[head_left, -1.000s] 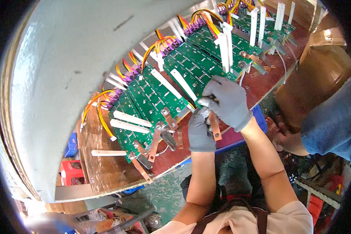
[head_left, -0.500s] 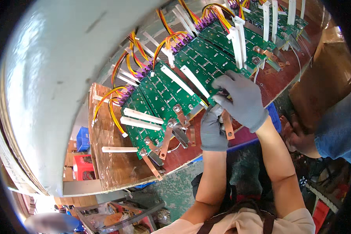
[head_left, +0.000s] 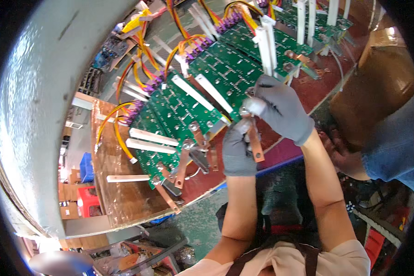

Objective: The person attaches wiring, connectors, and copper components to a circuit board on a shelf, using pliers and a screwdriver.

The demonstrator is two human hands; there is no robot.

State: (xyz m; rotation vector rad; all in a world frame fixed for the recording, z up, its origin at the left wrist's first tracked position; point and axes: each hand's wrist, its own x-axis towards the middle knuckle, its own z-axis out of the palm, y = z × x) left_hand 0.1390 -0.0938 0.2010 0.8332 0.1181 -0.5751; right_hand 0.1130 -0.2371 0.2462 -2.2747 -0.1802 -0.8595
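Both of my hands wear grey gloves at the near edge of a green circuit board. My left hand is closed around the upper part of a copper strip, which hangs over the board's edge. A metal bolt head shows at the top of that strip. My right hand is curled just above the bolt, its fingers bent together. Its fingertips are blurred and pale, so what they hold, if anything, cannot be made out. To the left, another green board carries more bolted copper strips.
White plastic bars stand or lie across the boards. Yellow, red and black wires rise from purple connectors along the far edge. Another person's hand is at the right, near a brown carton. A red bin stands lower left.
The view has shifted, so the boards appear farther left. My right hand's fingers have drawn in from over the board to the bolt. My left hand stays at the copper strip.
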